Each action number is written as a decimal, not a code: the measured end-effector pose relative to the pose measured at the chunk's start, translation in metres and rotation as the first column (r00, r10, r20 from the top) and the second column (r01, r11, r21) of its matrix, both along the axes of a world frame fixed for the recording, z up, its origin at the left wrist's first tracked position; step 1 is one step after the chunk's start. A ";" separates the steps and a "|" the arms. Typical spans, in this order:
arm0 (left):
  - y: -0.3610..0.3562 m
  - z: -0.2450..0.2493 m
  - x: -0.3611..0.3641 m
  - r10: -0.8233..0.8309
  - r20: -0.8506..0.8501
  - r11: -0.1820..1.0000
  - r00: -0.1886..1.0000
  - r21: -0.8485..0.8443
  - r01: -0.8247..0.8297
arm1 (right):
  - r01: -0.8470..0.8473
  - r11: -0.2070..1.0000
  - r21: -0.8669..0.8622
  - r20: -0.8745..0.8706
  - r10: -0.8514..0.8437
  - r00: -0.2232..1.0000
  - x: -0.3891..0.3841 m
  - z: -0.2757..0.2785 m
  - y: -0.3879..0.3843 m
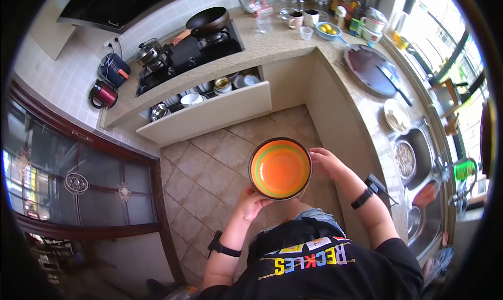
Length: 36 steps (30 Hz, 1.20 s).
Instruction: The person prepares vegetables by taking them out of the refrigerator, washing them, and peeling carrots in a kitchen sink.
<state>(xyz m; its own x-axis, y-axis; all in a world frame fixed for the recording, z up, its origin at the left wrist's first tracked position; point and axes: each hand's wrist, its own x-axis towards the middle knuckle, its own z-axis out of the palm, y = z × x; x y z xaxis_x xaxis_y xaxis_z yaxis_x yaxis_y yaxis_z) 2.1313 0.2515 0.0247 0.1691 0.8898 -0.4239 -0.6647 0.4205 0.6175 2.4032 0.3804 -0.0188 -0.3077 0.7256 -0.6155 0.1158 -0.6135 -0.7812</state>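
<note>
An orange bowl [280, 169] with green and yellow rings and a dark rim is held in front of my body, its inside facing up. My left hand [252, 201] grips its lower left edge, with part of the fingers hidden under the bowl. At the bowl's right edge, my right hand [326, 162] has its fingertips on the rim. Beyond the bowl, a pulled-out drawer [209, 114] under the stove holds a white bowl [192, 99], a metal pot [159, 111] and other dishes.
A gas stove [191, 53] carries a wok [208, 21] and a glass-lidded pot [148, 52]. On the right counter lie a large round lid [369, 69] and a plate [396, 115], beside the double sink [429, 216]. A dark-framed door [78, 158] stands at left.
</note>
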 end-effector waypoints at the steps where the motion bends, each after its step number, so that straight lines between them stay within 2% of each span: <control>1: 0.016 -0.004 -0.014 0.016 0.001 1.000 1.000 0.004 -0.016 | -0.016 1.000 0.004 0.001 0.016 1.000 -0.017 -0.006 0.031; 4: 0.070 -0.005 -0.060 0.122 -0.029 0.991 0.992 0.051 -0.121 | -0.250 0.957 0.148 0.172 0.224 0.959 -0.084 -0.026 0.131; 5: 0.090 -0.007 -0.076 0.139 -0.038 0.989 0.990 0.054 -0.137 | -0.264 0.952 0.151 0.163 0.240 0.957 -0.108 -0.043 0.167; 7: 0.122 -0.008 -0.105 0.232 -0.064 0.972 0.971 0.044 -0.229 | -0.392 0.826 0.405 0.288 0.292 0.912 -0.154 -0.092 0.233; 8: 0.137 -0.008 -0.120 0.238 -0.071 0.971 0.969 0.036 -0.236 | -0.396 0.827 0.399 0.281 0.302 0.911 -0.177 -0.113 0.262; 10: 0.167 -0.007 -0.145 0.280 -0.074 0.960 0.957 0.030 -0.279 | -0.535 0.704 0.466 0.555 0.238 0.797 -0.221 -0.130 0.312; 11: 0.181 -0.006 -0.158 0.300 -0.076 0.954 0.951 0.030 -0.299 | -0.540 0.703 0.463 0.554 0.247 0.795 -0.237 -0.130 0.328; 13: 0.205 -0.010 -0.180 0.309 -0.092 0.951 0.947 0.021 -0.308 | -0.662 0.675 0.326 0.823 0.142 0.551 -0.266 -0.112 0.346; 14: 0.215 -0.014 -0.191 0.309 -0.087 0.951 0.947 0.019 -0.308 | -0.702 0.677 0.223 0.855 0.210 0.474 -0.279 -0.111 0.359; 15: 0.226 -0.019 -0.201 0.303 -0.080 0.953 0.950 0.021 -0.302 | -0.727 0.655 0.206 0.901 0.162 0.402 -0.289 -0.123 0.369; 17: 0.248 -0.025 -0.217 0.306 -0.061 0.952 0.950 0.033 -0.304 | -0.755 0.625 0.198 0.940 0.098 0.328 -0.299 -0.141 0.382; 18: 0.259 -0.027 -0.225 0.300 -0.031 0.954 0.954 0.038 -0.298 | -0.752 0.630 0.195 0.939 0.101 0.328 -0.301 -0.142 0.389; 20: 0.272 -0.041 -0.242 0.282 0.000 0.959 0.959 0.021 -0.282 | -0.812 0.573 0.110 0.972 0.107 0.208 -0.301 -0.148 0.392; 23: 0.305 -0.067 -0.269 0.181 -0.018 0.983 0.983 0.038 -0.180 | -0.830 0.557 0.019 0.980 0.156 0.127 -0.304 -0.146 0.396; 24: 0.319 -0.070 -0.273 0.195 0.004 0.981 0.981 0.007 -0.195 | -0.828 0.559 0.043 0.974 0.161 0.159 -0.300 -0.147 0.395; 27: 0.343 -0.074 -0.285 0.193 0.049 0.980 0.980 -0.053 -0.190 | -0.836 0.547 -0.044 0.965 0.240 0.106 -0.304 -0.132 0.391; 29: 0.360 -0.082 -0.290 0.168 0.084 0.985 0.982 -0.066 -0.162 | -0.821 0.571 -0.026 0.965 0.228 0.128 -0.301 -0.132 0.383; 31: 0.374 -0.089 -0.296 0.128 0.049 0.980 0.991 -0.158 -0.119 | -0.831 0.556 0.004 0.965 0.215 0.149 -0.297 -0.132 0.372; 33: 0.388 -0.085 -0.295 0.105 0.030 0.982 0.994 -0.161 -0.099 | -0.825 0.565 -0.028 0.957 0.252 0.141 -0.294 -0.129 0.360; 35: 0.399 -0.086 -0.296 0.095 0.013 0.981 0.995 -0.169 -0.092 | -0.814 0.578 0.066 0.956 0.198 0.218 -0.288 -0.128 0.345; 36: 0.403 -0.091 -0.298 0.060 0.026 0.985 0.998 -0.166 -0.055 | -0.824 0.565 0.023 0.951 0.243 0.193 -0.286 -0.129 0.339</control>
